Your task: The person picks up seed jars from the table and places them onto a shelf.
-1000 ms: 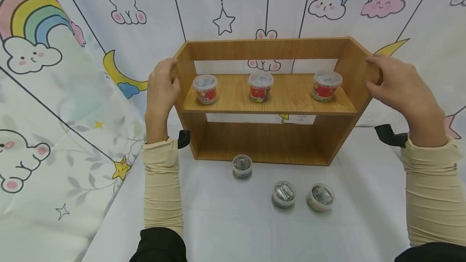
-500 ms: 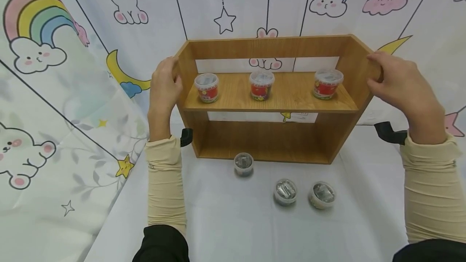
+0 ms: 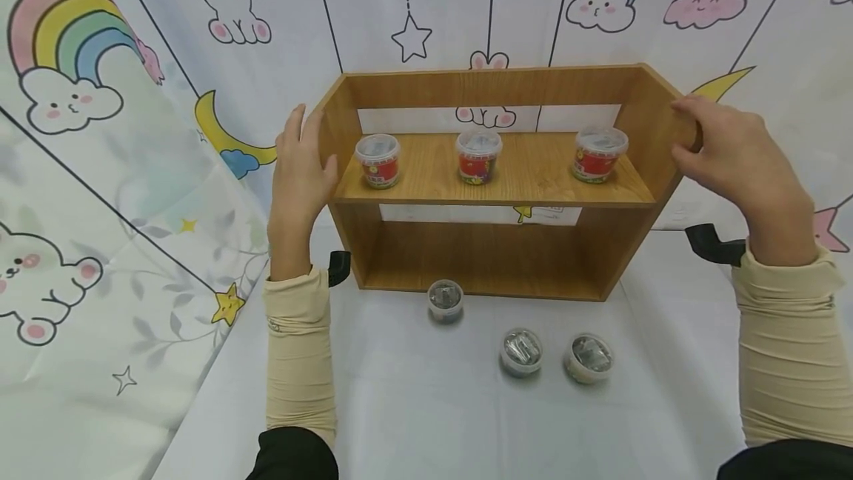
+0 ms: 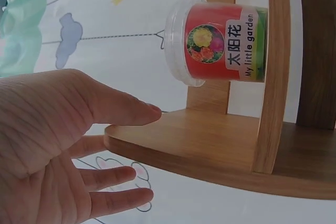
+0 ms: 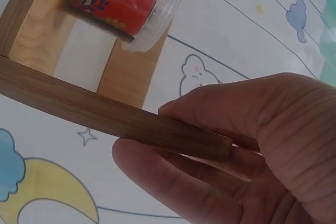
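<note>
A two-tier wooden shelf (image 3: 533, 172) stands in front of me. My right hand (image 3: 740, 158) grips its right side panel; in the right wrist view the panel (image 5: 121, 119) lies between thumb and fingers. At the left panel, my left hand (image 3: 298, 180) has its fingers extended, and in the left wrist view the thumb (image 4: 131, 109) and fingers are spread around the panel's edge. Three red-labelled plastic cups with clear lids sit along the upper board: left (image 3: 378, 161), middle (image 3: 478, 158) and right (image 3: 600, 155). The left one reads "My little garden" in the left wrist view.
On the white tablecloth (image 3: 426, 406) before the shelf stand three small lidded cups with silvery contents: one near the shelf's front edge (image 3: 445, 301), two further forward (image 3: 522, 352) (image 3: 589, 358). A cartoon-printed cloth (image 3: 286, 13) hangs behind and to the left.
My left hand has loosened from the left panel, its fingers straightening. The right hand keeps its hold. Shelf and cups stay in place; the view has shifted slightly.
</note>
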Demonstrator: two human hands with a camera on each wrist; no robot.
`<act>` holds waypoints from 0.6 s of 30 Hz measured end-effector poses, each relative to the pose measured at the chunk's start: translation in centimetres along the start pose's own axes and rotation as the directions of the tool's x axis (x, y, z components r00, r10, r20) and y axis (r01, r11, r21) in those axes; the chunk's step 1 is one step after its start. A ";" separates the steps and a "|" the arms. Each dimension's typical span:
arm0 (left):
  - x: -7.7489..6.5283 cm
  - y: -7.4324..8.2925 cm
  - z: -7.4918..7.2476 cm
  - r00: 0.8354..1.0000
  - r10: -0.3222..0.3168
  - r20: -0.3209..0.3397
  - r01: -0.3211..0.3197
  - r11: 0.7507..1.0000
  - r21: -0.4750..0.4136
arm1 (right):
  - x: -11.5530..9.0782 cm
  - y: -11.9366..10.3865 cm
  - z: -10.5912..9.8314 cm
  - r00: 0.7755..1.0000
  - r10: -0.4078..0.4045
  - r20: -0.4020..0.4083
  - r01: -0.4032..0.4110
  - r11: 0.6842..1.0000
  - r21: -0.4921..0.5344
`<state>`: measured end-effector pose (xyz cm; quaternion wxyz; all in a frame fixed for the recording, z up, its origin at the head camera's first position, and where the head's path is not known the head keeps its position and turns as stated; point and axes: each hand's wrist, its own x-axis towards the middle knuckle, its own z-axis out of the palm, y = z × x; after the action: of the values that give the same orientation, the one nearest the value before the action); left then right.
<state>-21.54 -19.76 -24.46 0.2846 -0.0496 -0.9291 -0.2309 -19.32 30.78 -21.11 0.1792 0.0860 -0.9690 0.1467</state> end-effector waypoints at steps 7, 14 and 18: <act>-3.0 0.0 -0.1 0.997 0.063 -0.042 -0.064 0.998 -0.015 | 0.0 0.0 0.0 1.000 -0.001 0.002 0.001 1.000 0.009; -5.4 0.6 -0.3 0.990 0.127 -0.066 -0.128 0.992 -0.004 | -0.1 -0.1 0.0 1.000 0.003 -0.003 -0.003 1.000 0.011; -6.0 1.0 -0.4 0.989 0.140 -0.054 -0.140 0.990 0.002 | -0.1 -0.1 0.0 1.000 0.012 -0.005 -0.012 1.000 0.016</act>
<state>-16.11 -18.83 -27.10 0.3249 -0.1087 -0.9151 -0.2126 -19.20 30.74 -21.08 0.1799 0.0814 -0.9679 0.1557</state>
